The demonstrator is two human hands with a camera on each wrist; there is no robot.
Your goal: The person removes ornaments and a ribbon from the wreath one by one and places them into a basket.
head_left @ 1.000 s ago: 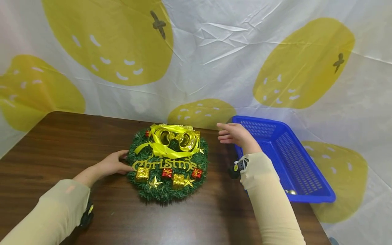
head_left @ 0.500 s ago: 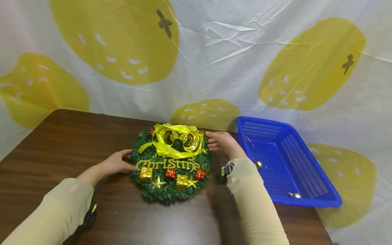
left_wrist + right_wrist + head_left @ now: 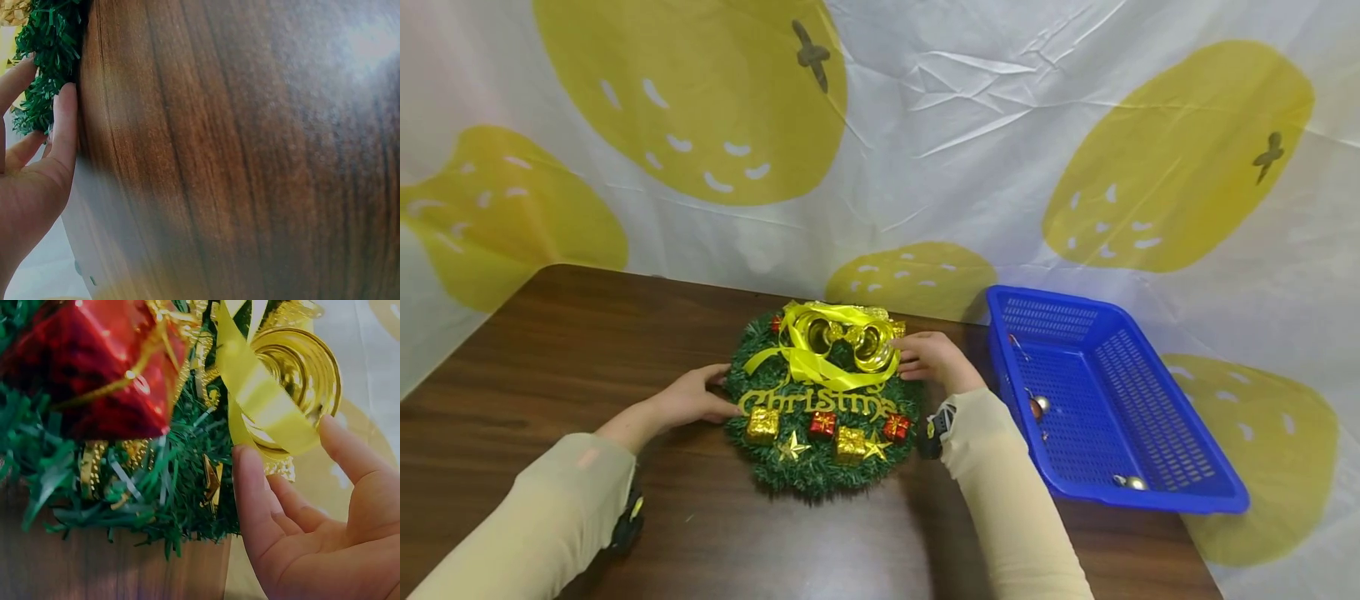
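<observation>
A green Christmas wreath (image 3: 808, 479) lies on the dark wooden table, bearing gold "Christmas" lettering, small gold and red gift boxes and gold stars. Two gold bells (image 3: 874, 348) with a yellow ribbon (image 3: 812, 367) sit at its far side. My left hand (image 3: 692, 396) holds the wreath's left edge between thumb and fingers; the left wrist view shows fingertips at the green tinsel (image 3: 53, 56). At the far right, my right hand (image 3: 940, 358) reaches in with its fingers extended. In the right wrist view its fingertips are right at the bell's rim (image 3: 337, 375) and the ribbon loop.
To the right stands a blue plastic basket (image 3: 1150, 498) with a few small ornaments (image 3: 1131, 482) inside, some reddish and some gold. A white curtain (image 3: 925, 167) with yellow fruit prints hangs along the table's back edge.
My right hand has moved left from beside the basket to the bells on the wreath. The left hand stays at the wreath's left edge. The view has shifted slightly.
</observation>
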